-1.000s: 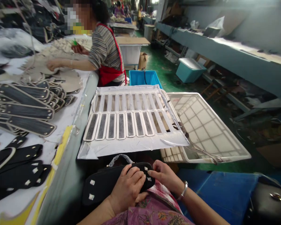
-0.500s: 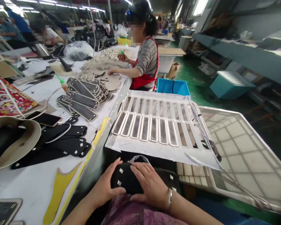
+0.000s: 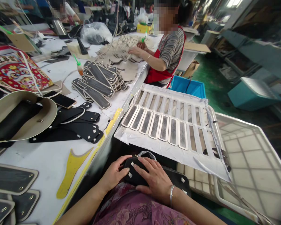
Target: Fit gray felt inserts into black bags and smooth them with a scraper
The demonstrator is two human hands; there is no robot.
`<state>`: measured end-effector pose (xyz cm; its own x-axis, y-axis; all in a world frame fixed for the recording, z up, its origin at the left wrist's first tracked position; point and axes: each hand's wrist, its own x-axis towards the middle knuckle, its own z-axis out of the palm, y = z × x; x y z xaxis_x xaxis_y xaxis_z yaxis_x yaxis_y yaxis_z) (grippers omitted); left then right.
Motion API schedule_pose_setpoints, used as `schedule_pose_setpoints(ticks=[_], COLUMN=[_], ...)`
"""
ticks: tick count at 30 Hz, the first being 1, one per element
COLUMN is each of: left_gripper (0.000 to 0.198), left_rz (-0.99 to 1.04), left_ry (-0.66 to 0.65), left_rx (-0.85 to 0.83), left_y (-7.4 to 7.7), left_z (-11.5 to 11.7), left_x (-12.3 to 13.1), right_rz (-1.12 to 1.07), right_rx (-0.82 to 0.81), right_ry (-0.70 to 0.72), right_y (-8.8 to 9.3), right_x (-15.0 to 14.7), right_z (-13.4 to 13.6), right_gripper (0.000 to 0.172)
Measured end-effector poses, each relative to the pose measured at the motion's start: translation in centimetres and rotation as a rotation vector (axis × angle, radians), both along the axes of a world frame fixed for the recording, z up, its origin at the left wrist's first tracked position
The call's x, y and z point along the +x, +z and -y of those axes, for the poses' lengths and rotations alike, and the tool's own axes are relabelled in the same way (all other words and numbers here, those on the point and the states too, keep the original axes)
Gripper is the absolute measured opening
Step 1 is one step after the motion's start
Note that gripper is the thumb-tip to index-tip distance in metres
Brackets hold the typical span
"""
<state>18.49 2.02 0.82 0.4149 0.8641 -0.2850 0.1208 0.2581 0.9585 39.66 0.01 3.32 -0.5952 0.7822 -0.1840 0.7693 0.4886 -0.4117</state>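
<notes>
A black flat leather piece with small white tabs lies across my lap. My left hand grips its left end, fingers curled over the edge. My right hand lies on top of the piece with its fingers pressed down on it; a silver bangle sits on that wrist. Just beyond my hands a white sheet carries a row of grey-centred, white-rimmed strips.
The work table at left holds black pieces with white tabs, stacked dark strips, a yellow cut shape and a phone. A co-worker in a red apron works further along. A white crate stands at right.
The camera has swung left and the table now fills more of the view. My hands have shifted along the black piece, gathering it closer, with my right hand now lying over its middle.
</notes>
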Motion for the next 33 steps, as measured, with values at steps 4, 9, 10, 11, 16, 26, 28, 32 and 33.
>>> schedule_pose_setpoints(ticks=[4, 9, 10, 11, 16, 26, 28, 32, 33], left_gripper=[0.048, 0.050, 0.047, 0.041, 0.013, 0.024, 0.023, 0.011, 0.012], left_rz=[0.084, 0.045, 0.019, -0.018, -0.367, -0.412, -0.394, -0.304, -0.288], left_ry=[-0.041, 0.025, 0.078, 0.132, 0.218, 0.142, 0.146, 0.158, 0.158], left_rx=[-0.037, 0.019, 0.046, 0.078, 0.262, 0.189, 0.193, 0.129, 0.104], left_y=[0.0, -0.2, -0.3, -0.2, 0.7, 1.5, 1.3, 0.9, 0.7], left_z=[0.0, 0.9, 1.2, 1.5, 2.0, 0.7, 0.9, 1.2, 1.3], left_x=[-0.3, -0.3, -0.3, -0.2, 0.2, 0.2, 0.2, 0.1, 0.0], right_rz=[0.003, 0.006, 0.005, 0.003, -0.028, -0.044, -0.038, -0.043, -0.049], right_rx=[0.010, 0.014, 0.011, 0.009, 0.028, 0.056, 0.058, 0.055, 0.052], right_ry=[0.028, 0.041, 0.043, 0.044, 0.048, 0.036, 0.036, 0.030, 0.029], right_y=[-0.1, 0.1, 0.2, 0.2, 0.1, -0.1, -0.2, -0.1, 0.0], right_x=[0.1, 0.1, 0.2, 0.2, 0.5, 0.4, 0.3, 0.3, 0.4], right_z=[0.0, -0.2, -0.2, -0.3, -0.3, -0.1, -0.1, -0.2, -0.2], right_gripper=[0.065, 0.064, 0.064, 0.064, 0.064, 0.055, 0.054, 0.055, 0.056])
